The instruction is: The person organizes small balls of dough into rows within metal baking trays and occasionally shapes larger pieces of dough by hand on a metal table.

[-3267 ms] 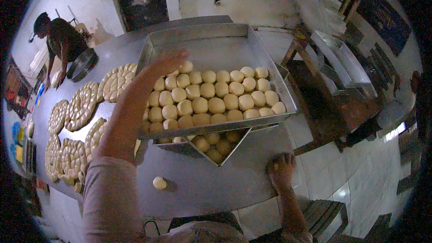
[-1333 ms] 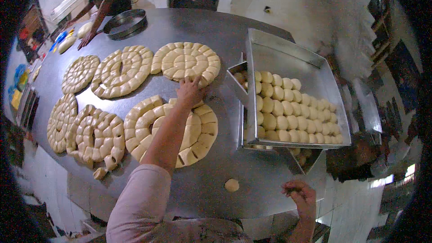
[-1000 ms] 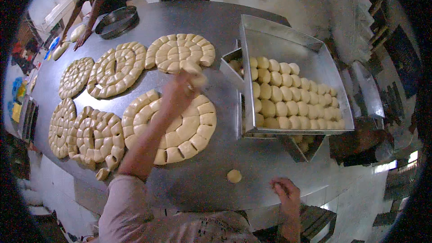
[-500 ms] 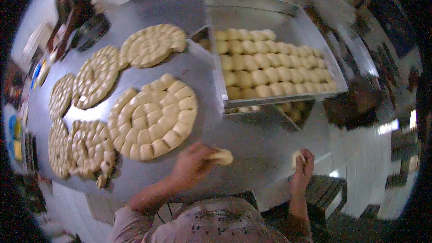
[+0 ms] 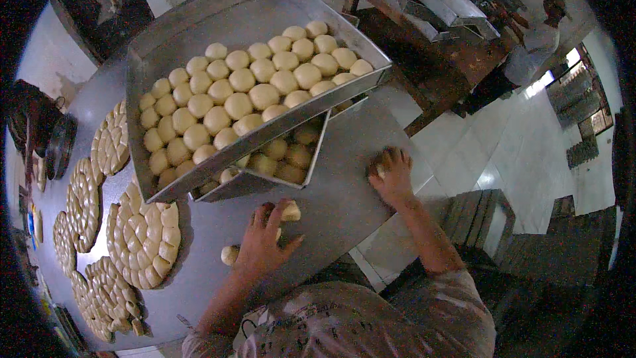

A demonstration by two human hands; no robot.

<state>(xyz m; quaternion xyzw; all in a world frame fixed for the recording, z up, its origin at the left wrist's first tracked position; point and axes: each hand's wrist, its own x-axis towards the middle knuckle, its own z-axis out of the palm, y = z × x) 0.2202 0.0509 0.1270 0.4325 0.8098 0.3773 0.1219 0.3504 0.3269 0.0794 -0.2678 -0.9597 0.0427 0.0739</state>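
My left hand [image 5: 262,242] rests low over the steel table with its fingers and thumb apart. A cut dough piece [image 5: 291,211] lies at its fingertips, another dough piece [image 5: 229,255] is beside the hand, and a bit more dough shows between fingers and thumb. My right hand [image 5: 394,179] is cupped on the table near its right edge, fingers curled round a dough piece [image 5: 380,170] that is mostly hidden. Ahead, a deep metal tray [image 5: 262,149] holds rows of smooth round dough balls [image 5: 240,79].
Under the tray, a second metal tray [image 5: 322,142] with dough balls sticks out at an angle. Coiled rounds of cut dough [image 5: 142,238] cover the table's left side. A person [image 5: 30,119] stands at far left; a wooden bench [image 5: 424,53] with metal trays is at far right.
My view has swung to the right, so the tray appears further left. The left hand has let go of its dough piece and spread out. The right hand has come down onto the table with its piece.
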